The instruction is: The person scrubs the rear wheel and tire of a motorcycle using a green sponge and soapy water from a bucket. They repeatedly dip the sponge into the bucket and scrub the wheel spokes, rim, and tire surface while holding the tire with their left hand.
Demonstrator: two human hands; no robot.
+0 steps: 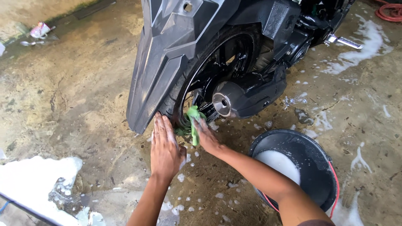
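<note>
At rear wheel (217, 71), right hand (206, 136) gripping green cloth (193, 121) — hanging lengthwise, downward

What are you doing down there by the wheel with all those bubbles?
A person is crouched behind a black motorcycle. The right hand presses a green cloth against the rear wheel, just beside the exhaust pipe. The left hand lies flat with its fingers against the rear tyre, by the lower edge of the grey mudguard. A black bucket of soapy water stands to the right, and suds dot the wet concrete floor.
</note>
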